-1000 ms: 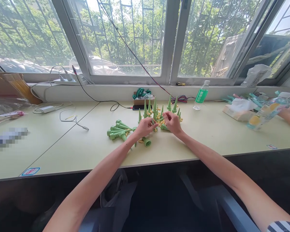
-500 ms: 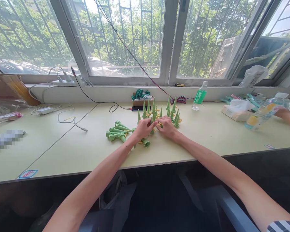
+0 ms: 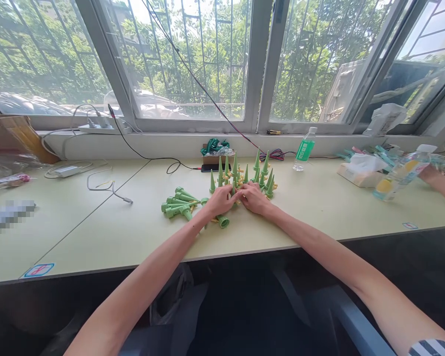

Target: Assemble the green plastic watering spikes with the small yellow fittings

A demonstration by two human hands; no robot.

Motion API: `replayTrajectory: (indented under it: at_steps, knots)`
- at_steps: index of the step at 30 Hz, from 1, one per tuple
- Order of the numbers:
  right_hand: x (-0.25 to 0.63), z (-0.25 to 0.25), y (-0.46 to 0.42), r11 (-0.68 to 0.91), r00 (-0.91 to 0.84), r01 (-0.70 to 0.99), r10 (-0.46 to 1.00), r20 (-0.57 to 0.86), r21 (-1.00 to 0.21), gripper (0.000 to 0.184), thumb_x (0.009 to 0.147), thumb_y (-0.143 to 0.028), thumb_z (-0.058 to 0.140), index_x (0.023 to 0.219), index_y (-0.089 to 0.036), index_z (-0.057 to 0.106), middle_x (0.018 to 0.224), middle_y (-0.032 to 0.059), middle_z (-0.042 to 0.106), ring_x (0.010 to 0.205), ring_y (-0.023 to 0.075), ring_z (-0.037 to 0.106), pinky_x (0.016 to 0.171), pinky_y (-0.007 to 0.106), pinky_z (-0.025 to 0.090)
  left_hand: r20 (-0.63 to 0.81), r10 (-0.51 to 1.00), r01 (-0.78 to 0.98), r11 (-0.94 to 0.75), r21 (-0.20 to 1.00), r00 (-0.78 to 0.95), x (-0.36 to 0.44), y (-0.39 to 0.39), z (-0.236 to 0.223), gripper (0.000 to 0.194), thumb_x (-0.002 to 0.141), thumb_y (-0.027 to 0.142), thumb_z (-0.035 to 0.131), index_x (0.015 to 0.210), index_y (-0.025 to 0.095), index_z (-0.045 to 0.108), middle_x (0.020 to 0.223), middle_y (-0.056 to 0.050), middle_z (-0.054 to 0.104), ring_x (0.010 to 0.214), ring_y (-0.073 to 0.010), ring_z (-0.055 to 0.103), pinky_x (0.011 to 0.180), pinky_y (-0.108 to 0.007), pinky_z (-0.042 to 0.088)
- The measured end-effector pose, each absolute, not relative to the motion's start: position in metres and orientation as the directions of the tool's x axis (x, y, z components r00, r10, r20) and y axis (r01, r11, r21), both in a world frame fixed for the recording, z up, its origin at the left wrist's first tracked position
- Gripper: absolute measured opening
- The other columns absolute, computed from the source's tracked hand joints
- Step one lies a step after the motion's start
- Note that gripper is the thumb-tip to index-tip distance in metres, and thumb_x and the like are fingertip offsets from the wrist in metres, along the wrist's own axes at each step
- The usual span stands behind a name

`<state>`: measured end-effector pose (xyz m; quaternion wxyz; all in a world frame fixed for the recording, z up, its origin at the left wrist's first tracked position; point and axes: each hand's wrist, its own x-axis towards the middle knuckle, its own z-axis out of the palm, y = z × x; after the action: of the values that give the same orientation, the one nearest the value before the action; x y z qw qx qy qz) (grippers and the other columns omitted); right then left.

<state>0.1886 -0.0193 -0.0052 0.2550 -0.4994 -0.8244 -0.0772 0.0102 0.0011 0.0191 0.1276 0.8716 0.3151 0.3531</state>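
My left hand (image 3: pixel 221 200) and my right hand (image 3: pixel 255 199) meet over the table, fingertips nearly touching. Between them, a green plastic watering spike (image 3: pixel 234 188) stands point up, partly hidden by the fingers. My left thumb and fingers are closed around it; the right fingers are bent in a pinch at the same spot, and what they grip is mostly covered. Behind the hands, several upright green spikes (image 3: pixel 220 173) with small yellow valves form a cluster. To the left lies a pile of loose spikes (image 3: pixel 178 202), and one open-ended spike (image 3: pixel 223 221) rests below my left wrist.
A small box with green material (image 3: pixel 217 148) and a dark phone (image 3: pixel 211 167) sit behind the cluster. Rightward are a water bottle (image 3: pixel 304 149), a tissue box (image 3: pixel 359 175) and a tilted larger bottle (image 3: pixel 400 175). Another person's arm (image 3: pixel 441 180) reaches in at far right. Cables (image 3: pixel 111 185) lie left.
My right hand has turned slightly and drawn a little lower, its fingers more bent against the left fingertips. The spikes around stay in place; the view has shifted slightly.
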Motion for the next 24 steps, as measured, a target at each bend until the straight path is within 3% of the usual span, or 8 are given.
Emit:
replayTrajectory:
  at_steps: [9, 24]
  knots:
    - [0.1884, -0.0029, -0.0205, 0.480, -0.352, 0.861, 0.801, 0.484, -0.169, 0.026, 0.084, -0.007, 0.051, 0.093, -0.020, 0.072, 0.093, 0.0081, 0.063, 0.092, 0.0232, 0.049, 0.083, 0.034, 0.034, 0.545, 0.602, 0.448, -0.799, 0.401, 0.584, 0.0104, 0.0034, 0.0134, 0.042, 0.083, 0.052, 0.062, 0.062, 0.018, 0.048, 0.057, 0.001, 0.047, 0.053, -0.0121, 0.044, 0.050, -0.026, 0.033]
    - [0.1875, -0.0052, -0.0159, 0.501, -0.251, 0.814, 0.760, 0.600, -0.293, 0.024, 0.095, -0.017, 0.046, 0.092, -0.018, 0.070, 0.091, 0.0087, 0.059, 0.092, 0.0215, 0.053, 0.087, 0.035, 0.041, 0.553, 0.625, 0.463, -0.780, 0.420, 0.551, 0.0130, 0.0041, 0.0111, 0.034, 0.083, 0.033, 0.062, 0.059, 0.019, 0.043, 0.058, 0.002, 0.047, 0.054, -0.0117, 0.043, 0.052, -0.026, 0.034]
